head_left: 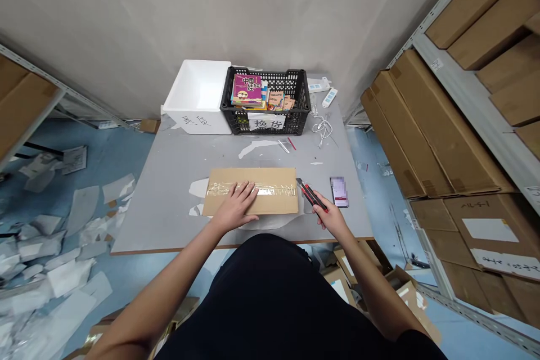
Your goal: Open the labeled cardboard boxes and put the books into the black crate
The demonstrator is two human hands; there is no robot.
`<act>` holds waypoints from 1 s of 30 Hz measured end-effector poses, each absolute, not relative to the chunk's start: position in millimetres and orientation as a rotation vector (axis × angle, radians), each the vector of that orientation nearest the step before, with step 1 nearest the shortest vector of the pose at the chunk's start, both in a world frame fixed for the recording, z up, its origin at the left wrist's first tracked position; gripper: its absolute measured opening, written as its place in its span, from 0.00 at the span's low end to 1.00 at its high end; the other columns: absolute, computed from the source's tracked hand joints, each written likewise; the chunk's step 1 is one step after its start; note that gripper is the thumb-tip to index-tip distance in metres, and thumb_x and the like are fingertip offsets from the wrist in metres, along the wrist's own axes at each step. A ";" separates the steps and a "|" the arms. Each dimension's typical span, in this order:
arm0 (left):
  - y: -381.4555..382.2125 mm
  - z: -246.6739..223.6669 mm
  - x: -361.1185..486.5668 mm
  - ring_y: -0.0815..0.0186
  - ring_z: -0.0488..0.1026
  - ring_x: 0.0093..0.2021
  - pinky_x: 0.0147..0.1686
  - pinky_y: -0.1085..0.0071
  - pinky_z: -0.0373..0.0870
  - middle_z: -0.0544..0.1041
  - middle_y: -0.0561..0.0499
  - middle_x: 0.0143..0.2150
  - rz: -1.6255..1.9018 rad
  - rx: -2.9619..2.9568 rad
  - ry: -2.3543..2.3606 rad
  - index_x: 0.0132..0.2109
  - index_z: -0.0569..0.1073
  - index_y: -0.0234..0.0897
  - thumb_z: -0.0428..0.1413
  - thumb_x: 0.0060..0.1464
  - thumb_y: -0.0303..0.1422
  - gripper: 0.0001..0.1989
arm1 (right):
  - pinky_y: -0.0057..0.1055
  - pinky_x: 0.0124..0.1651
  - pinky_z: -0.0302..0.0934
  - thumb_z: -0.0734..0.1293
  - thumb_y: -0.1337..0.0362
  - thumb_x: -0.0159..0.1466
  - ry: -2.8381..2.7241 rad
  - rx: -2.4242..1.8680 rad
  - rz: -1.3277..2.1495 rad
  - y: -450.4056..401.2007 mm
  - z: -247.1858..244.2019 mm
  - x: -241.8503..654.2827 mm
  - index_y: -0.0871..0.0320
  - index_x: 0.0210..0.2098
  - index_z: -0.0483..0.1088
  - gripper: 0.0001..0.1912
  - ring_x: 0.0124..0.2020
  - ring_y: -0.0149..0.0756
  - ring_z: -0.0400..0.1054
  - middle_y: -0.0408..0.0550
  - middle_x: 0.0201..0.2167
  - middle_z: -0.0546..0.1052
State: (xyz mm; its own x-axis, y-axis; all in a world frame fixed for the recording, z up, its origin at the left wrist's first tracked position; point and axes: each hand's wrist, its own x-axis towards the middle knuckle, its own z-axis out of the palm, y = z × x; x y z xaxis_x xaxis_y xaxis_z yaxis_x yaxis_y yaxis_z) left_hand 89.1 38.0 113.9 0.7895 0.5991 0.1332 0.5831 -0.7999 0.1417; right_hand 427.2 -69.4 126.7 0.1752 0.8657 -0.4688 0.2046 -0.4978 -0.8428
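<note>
A flat cardboard box (276, 202) lies near the front edge of the grey table, with clear tape (278, 187) running along its top. My left hand (237, 205) rests on the left part of the box, fingers spread over the tape. In my right hand (331, 217) is a red and black box cutter (311, 197), gripped by its handle. Its tip points up and left, close to the right end of the box; whether it touches the cardboard I cannot tell.
A black plastic crate (265, 122) of booklets and a white foam box (198, 118) stand at the back of the table. On the right lie a phone (340, 191) and a white cable (323, 128). Shelves (468, 90) of cartons flank the right side; paper scraps litter the left floor.
</note>
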 end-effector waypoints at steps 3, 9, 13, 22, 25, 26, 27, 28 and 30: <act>39.8 112.4 90.8 0.45 0.52 0.69 0.65 0.44 0.45 0.59 0.35 0.67 0.293 2.859 0.970 0.68 0.55 0.35 0.54 0.54 0.55 0.42 | 0.22 0.13 0.55 0.63 0.55 0.60 -0.962 -1.767 1.395 -67.6 126.5 428.3 0.52 0.67 0.55 0.36 0.16 0.26 0.62 0.41 0.30 0.73; 38.5 109.9 91.2 0.45 0.52 0.69 0.66 0.44 0.43 0.59 0.35 0.67 0.281 2.853 0.996 0.68 0.55 0.34 0.54 0.55 0.54 0.42 | 0.21 0.12 0.53 0.62 0.54 0.61 -0.932 -1.796 1.336 -71.9 124.5 417.4 0.50 0.66 0.56 0.35 0.15 0.24 0.60 0.40 0.29 0.72; 37.5 111.1 91.3 0.46 0.51 0.69 0.66 0.44 0.43 0.59 0.36 0.68 0.232 2.855 1.017 0.68 0.55 0.35 0.53 0.55 0.54 0.42 | 0.21 0.13 0.53 0.62 0.54 0.62 -0.951 -1.848 1.302 -77.8 120.7 412.8 0.49 0.66 0.57 0.34 0.15 0.24 0.60 0.40 0.28 0.72; 37.3 108.7 92.1 0.46 0.48 0.70 0.67 0.44 0.41 0.58 0.38 0.69 0.192 2.837 1.049 0.68 0.54 0.36 0.51 0.56 0.55 0.41 | 0.21 0.13 0.52 0.62 0.55 0.61 -1.005 -1.863 1.379 -85.0 128.9 421.6 0.47 0.67 0.55 0.34 0.14 0.24 0.59 0.39 0.28 0.70; 36.5 109.2 92.3 0.46 0.48 0.70 0.67 0.44 0.41 0.57 0.37 0.69 0.190 2.834 1.053 0.69 0.54 0.35 0.50 0.56 0.55 0.41 | 0.21 0.14 0.53 0.62 0.55 0.61 -1.024 -1.868 1.392 -84.8 134.3 421.7 0.46 0.67 0.55 0.34 0.14 0.24 0.59 0.38 0.27 0.70; 36.3 109.5 92.4 0.46 0.48 0.70 0.67 0.44 0.41 0.57 0.37 0.69 0.192 2.832 1.057 0.69 0.54 0.35 0.50 0.56 0.55 0.41 | 0.21 0.14 0.53 0.62 0.55 0.61 -1.033 -1.872 1.388 -85.0 135.6 421.8 0.46 0.67 0.55 0.34 0.14 0.23 0.59 0.38 0.27 0.69; 36.1 109.9 92.5 0.46 0.48 0.70 0.67 0.44 0.42 0.57 0.37 0.69 0.194 2.829 1.061 0.69 0.54 0.35 0.50 0.56 0.55 0.41 | 0.21 0.15 0.53 0.62 0.55 0.61 -1.041 -1.875 1.384 -85.4 136.8 421.9 0.46 0.67 0.56 0.34 0.14 0.23 0.58 0.37 0.26 0.69; 36.0 110.2 92.6 0.46 0.48 0.70 0.67 0.44 0.42 0.57 0.37 0.69 0.196 2.826 1.063 0.69 0.54 0.34 0.50 0.56 0.55 0.42 | 0.21 0.15 0.53 0.62 0.55 0.61 -1.048 -1.874 1.383 -85.9 137.9 422.0 0.46 0.67 0.56 0.34 0.14 0.23 0.58 0.37 0.26 0.69; 36.1 110.3 92.8 0.46 0.49 0.70 0.67 0.44 0.42 0.57 0.37 0.69 0.200 2.821 1.066 0.69 0.54 0.35 0.51 0.56 0.55 0.42 | 0.22 0.16 0.54 0.62 0.55 0.61 -1.052 -1.862 1.393 -87.4 140.2 421.8 0.47 0.67 0.56 0.34 0.14 0.23 0.58 0.37 0.26 0.69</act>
State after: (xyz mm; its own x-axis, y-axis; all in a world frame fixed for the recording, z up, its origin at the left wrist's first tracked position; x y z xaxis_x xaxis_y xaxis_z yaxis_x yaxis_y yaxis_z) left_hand 92.8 36.1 110.3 0.7433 0.6639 0.0816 0.6482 -0.7450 0.1573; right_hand 421.8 -87.4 140.2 0.1432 0.8541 -0.5001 0.2471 -0.5201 -0.8175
